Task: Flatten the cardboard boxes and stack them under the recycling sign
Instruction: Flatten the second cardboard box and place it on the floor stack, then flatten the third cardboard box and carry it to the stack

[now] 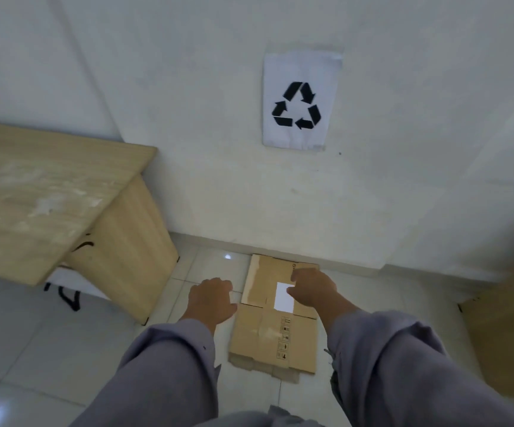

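A flattened brown cardboard box [275,334] with a white label lies on the tiled floor against the wall, directly below the recycling sign [300,101], a white sheet with black arrows taped to the wall. My left hand [211,300] hovers just left of the box's left edge, fingers loosely curled and holding nothing. My right hand [312,292] hangs over the upper right part of the box beside the white label, fingers bent downward. Whether it touches the cardboard I cannot tell. Grey sleeves cover both arms.
A light wooden desk [43,204] stands at the left against the wall, with black straps on the floor beneath it. More brown cardboard [508,340] shows at the right edge. White floor tiles [49,365] spread out in front of the desk.
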A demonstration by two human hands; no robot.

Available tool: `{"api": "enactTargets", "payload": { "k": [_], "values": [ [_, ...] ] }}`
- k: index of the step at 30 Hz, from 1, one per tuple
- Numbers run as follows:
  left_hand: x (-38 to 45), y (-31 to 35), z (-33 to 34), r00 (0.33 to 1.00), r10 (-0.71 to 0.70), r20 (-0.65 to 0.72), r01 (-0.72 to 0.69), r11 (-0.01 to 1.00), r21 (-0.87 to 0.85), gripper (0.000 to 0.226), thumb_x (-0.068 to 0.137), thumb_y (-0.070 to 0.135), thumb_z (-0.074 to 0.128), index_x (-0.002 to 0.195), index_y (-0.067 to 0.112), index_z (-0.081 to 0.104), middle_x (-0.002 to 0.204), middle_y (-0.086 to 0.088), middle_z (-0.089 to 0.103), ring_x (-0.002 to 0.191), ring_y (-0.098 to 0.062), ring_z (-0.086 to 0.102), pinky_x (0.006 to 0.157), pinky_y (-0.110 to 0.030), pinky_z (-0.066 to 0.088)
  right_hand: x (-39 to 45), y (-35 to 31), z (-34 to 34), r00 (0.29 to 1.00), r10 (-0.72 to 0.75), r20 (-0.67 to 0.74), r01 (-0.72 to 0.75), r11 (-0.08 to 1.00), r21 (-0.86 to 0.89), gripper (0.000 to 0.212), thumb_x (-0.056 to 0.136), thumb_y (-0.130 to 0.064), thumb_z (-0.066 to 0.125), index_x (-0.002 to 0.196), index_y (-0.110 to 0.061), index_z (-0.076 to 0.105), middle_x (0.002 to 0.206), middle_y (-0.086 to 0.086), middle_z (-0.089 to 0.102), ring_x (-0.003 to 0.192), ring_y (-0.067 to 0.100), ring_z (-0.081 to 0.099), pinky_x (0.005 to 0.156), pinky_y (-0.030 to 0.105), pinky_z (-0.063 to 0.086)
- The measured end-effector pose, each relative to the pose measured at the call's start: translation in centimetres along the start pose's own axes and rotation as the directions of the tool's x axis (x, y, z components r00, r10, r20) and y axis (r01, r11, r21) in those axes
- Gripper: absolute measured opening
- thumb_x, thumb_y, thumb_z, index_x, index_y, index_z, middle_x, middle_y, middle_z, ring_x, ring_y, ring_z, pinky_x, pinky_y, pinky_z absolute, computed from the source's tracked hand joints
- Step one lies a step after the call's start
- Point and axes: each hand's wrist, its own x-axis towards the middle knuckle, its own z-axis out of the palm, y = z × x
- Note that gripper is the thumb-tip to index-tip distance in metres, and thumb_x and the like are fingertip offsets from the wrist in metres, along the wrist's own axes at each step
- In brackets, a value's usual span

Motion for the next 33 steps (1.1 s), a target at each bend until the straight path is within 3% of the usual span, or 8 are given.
{"api": "enactTargets", "payload": {
  "k": [6, 16, 21, 27, 33],
  "values": [
    [-2.2, -7.9, -2.4, 0.994, -0.079, -0.075, 0.072, 0.993, -0.095, 0.053, 0.088, 0.054, 0.052, 0.135, 0.028, 0.047, 0.135, 0.001, 0.052, 0.124, -0.021, 0.050, 0.100, -0.036, 0.041, 0.4, -9.6, -0.3, 0.982, -0.186, -0.014, 0.185, 0.981, -0.059, 0.040, 0.096, -0.033, 0.048, 0.134, -0.021, 0.052, 0.141, 0.002, 0.050, 0.129, 0.024, 0.047, 0.102, 0.034, 0.041],
    [-8.8, -30.7, -2.8, 0.935, -0.354, -0.017, 0.349, 0.928, -0.132, 0.056, 0.090, 0.053, 0.049, 0.140, 0.027, 0.042, 0.142, -0.001, 0.047, 0.128, -0.023, 0.047, 0.102, -0.038, 0.042, 2.0, -31.3, 4.9, 0.928, -0.372, 0.038, 0.373, 0.927, -0.038, 0.040, 0.094, -0.040, 0.049, 0.132, -0.027, 0.051, 0.136, -0.001, 0.053, 0.127, 0.021, 0.047, 0.101, 0.033, 0.040],
    [-12.4, -38.7, -1.6, 0.893, -0.450, -0.010, 0.444, 0.884, -0.144, 0.057, 0.090, 0.056, 0.050, 0.139, 0.028, 0.044, 0.142, 0.000, 0.048, 0.128, -0.022, 0.047, 0.102, -0.039, 0.043, 2.7, -40.8, 9.0, 0.881, -0.464, 0.096, 0.469, 0.882, -0.046, 0.043, 0.095, -0.042, 0.050, 0.134, -0.024, 0.050, 0.141, 0.002, 0.048, 0.131, 0.023, 0.044, 0.104, 0.034, 0.038],
    [-15.5, -45.3, 0.6, 0.838, -0.545, 0.015, 0.534, 0.816, -0.222, 0.055, 0.090, 0.057, 0.049, 0.136, 0.029, 0.045, 0.139, 0.000, 0.050, 0.127, -0.022, 0.047, 0.101, -0.038, 0.041, 3.3, -50.2, 11.5, 0.807, -0.578, 0.124, 0.589, 0.804, -0.086, 0.041, 0.096, -0.036, 0.047, 0.135, -0.023, 0.050, 0.138, 0.004, 0.051, 0.125, 0.025, 0.049, 0.096, 0.034, 0.042],
    [-15.2, -51.6, 1.2, 0.786, -0.615, 0.061, 0.605, 0.745, -0.281, 0.058, 0.086, 0.059, 0.053, 0.135, 0.028, 0.046, 0.136, -0.001, 0.051, 0.127, -0.022, 0.048, 0.103, -0.040, 0.041, 6.0, -59.2, 12.8, 0.683, -0.724, 0.094, 0.731, 0.676, -0.099, 0.026, 0.095, -0.024, 0.048, 0.115, -0.016, 0.063, 0.116, 0.007, 0.063, 0.104, 0.029, 0.058, 0.081, 0.035, 0.048]
  ]
}}
